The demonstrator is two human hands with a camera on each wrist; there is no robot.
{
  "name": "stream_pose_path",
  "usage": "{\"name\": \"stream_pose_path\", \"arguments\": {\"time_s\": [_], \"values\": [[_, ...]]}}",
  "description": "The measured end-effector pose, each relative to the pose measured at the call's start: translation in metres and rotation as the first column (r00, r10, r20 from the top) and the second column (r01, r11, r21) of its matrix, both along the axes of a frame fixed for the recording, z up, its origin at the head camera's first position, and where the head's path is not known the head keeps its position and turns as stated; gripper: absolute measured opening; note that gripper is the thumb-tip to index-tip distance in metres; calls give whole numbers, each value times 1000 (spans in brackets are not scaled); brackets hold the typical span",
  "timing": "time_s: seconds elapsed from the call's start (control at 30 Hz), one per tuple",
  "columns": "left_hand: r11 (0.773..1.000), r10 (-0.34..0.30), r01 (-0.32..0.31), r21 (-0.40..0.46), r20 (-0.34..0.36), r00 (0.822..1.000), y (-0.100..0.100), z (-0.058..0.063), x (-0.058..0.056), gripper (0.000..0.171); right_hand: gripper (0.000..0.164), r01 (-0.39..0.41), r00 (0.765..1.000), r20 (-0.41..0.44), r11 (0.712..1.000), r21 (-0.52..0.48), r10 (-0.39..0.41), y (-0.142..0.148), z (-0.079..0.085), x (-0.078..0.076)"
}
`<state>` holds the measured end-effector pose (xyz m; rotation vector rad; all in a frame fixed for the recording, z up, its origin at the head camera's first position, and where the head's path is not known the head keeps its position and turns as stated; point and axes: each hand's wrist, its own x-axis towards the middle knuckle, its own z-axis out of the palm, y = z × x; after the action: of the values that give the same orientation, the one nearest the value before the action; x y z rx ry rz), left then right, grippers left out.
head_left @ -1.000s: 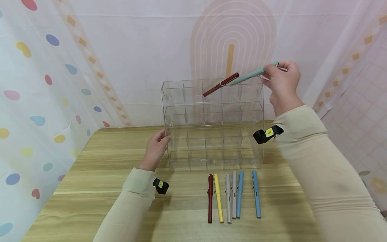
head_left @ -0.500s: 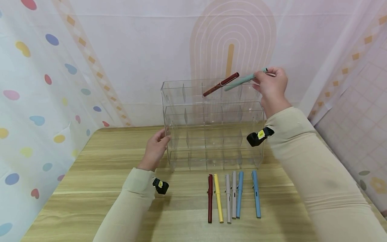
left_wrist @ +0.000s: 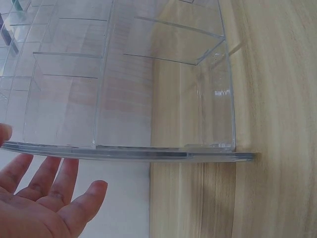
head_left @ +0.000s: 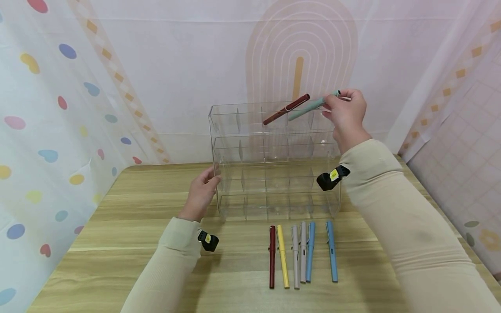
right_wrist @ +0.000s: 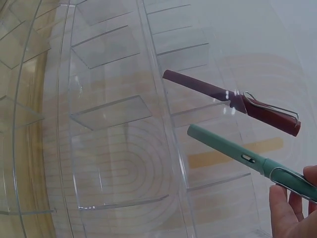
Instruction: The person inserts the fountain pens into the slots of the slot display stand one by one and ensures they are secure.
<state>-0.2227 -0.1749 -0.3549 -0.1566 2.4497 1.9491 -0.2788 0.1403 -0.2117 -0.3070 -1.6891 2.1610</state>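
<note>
My left hand [head_left: 201, 189] holds the left side wall of a clear acrylic rack [head_left: 214, 143], thumb on one side and fingers on the other in the left wrist view. At the rack's top right, my right hand [head_left: 349, 113] pinches a mint green pen [head_left: 307, 109] by its clipped cap end. Its plain end slants down to the left, over the top row of compartments; whether it touches the rack is unclear. Left of it, a dark red pen [right_wrist: 198, 87] leans in a top-row compartment, cap up. The two pens lie nearly parallel in the right wrist view, apart from each other.
In front of the rack, several pens lie on the wooden table [head_left: 129, 226]: a dark red pen [head_left: 272, 256], a yellow pen [head_left: 283, 256], two grey ones and two blue ones, the rightmost blue pen [head_left: 332, 251] apart. A patterned curtain [head_left: 188, 65] hangs behind.
My right hand has moved left and slightly down with the mint green pen, bringing its lower end over the top row beside the leaning red pen. My left hand has stayed put.
</note>
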Motion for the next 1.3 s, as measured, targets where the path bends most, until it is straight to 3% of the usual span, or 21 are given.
{"name": "stream_pose_path", "arguments": {"time_s": [0.47,0.97,1.3], "values": [[1000,0,0,-1,-5,1000,0,-1,0,47,23,24,999,18,991,129,-27,-5,0,0],[1000,-9,9,4,3,1000,0,-2,0,48,25,-8,999,49,966,260,-5,3,-1,2],[1000,-3,3,8,0,1000,1,-2,0,47,42,-26,999,40,953,303,15,5,-1,0]]}}
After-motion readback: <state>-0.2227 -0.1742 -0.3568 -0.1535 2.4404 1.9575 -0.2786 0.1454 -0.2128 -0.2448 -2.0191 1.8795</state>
